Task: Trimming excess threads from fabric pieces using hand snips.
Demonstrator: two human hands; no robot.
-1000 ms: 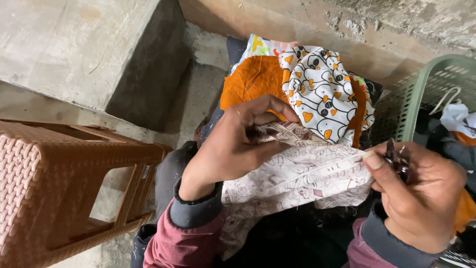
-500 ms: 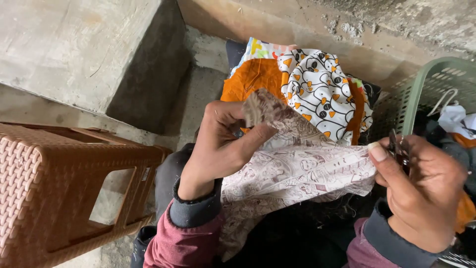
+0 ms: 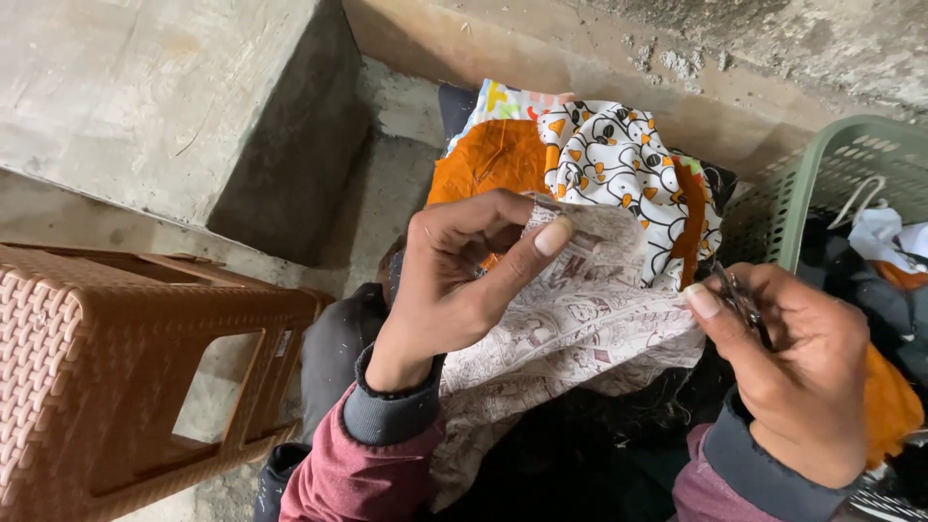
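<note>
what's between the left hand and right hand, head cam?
In the head view, a pale printed cloth spans the stretch between the left hand and the right hand; both hands grip its edge.

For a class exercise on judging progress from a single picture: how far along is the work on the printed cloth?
Done: nothing finished shows. In hand: the left hand pinches the pale printed cloth at its top edge, while the right hand grips its far edge and a small metal tool, possibly scissors. Left: more fabric waits in the green basket.
</note>
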